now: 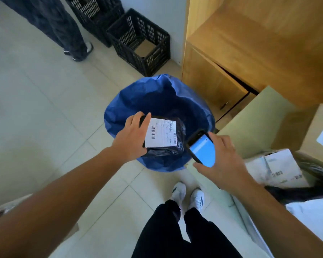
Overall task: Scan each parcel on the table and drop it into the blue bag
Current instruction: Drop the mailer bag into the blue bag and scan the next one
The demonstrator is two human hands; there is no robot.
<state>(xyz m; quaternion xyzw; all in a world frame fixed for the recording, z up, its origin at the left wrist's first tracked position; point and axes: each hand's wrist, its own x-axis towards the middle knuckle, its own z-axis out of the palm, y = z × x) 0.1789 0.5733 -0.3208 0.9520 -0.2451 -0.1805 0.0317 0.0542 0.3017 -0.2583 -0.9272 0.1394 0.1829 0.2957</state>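
Observation:
A blue bag [149, 95] stands open on the tiled floor in front of me. Over its mouth my left hand [132, 136] grips a black plastic parcel [177, 146] by its left edge, and the white shipping label [161, 134] with barcodes faces up. My right hand [222, 157] holds a phone [202, 148] with a lit blue screen just right of the parcel, above the bag's right rim. More parcels [276, 168], white and grey, lie at the right edge of the view.
A wooden cabinet [250, 53] rises behind the bag on the right, with cardboard boxes [259, 120] beside it. Two black plastic crates [140, 41] sit on the floor at the back. Another person's legs [63, 28] stand at upper left. My own feet [188, 196] are below the bag.

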